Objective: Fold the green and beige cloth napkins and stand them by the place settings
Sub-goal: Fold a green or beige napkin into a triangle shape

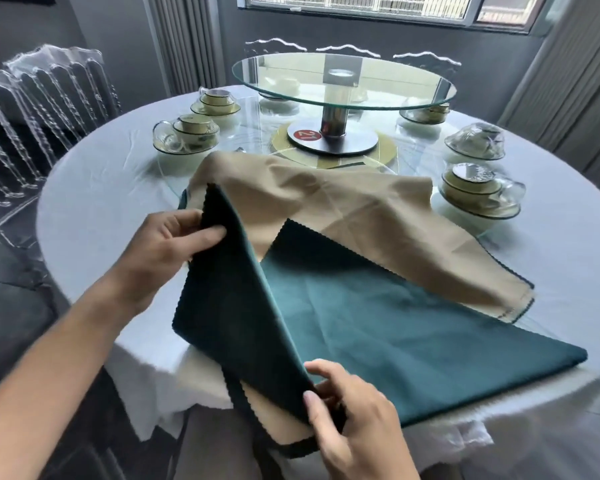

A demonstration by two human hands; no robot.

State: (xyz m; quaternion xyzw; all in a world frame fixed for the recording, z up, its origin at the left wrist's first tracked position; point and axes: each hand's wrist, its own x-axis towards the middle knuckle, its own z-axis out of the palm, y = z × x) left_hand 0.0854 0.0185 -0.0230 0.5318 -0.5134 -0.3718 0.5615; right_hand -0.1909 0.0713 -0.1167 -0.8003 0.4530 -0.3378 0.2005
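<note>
While the round tabletop (84, 209) under its pale cloth takes up most of the room, a raised glass turntable (343, 81) stands at its middle and stacked cup-and-bowl place settings (191, 133) ring it, with clear chairs (32, 109) off to the side. Nearest the person, the green napkin (378, 323) lies spread at the tabletop's front edge, and the beige napkin (326, 209) is draped across its far part, reaching toward the turntable base. One flap of the green napkin is lifted and tilted up. The left hand (167, 247) has its grip pinched on the flap's upper edge, thumb on the dark face. The right hand (354, 414) pinches the lower corner near the front edge, where more beige cloth shows beneath. To my eye the folding is only beginning: this looks like the first fold of the green napkin, and nothing stands by any setting yet. The next move, I'd judge, calls for carrying the flap over so the pinked edges meet squarely, then pressing the crease flat.
</note>
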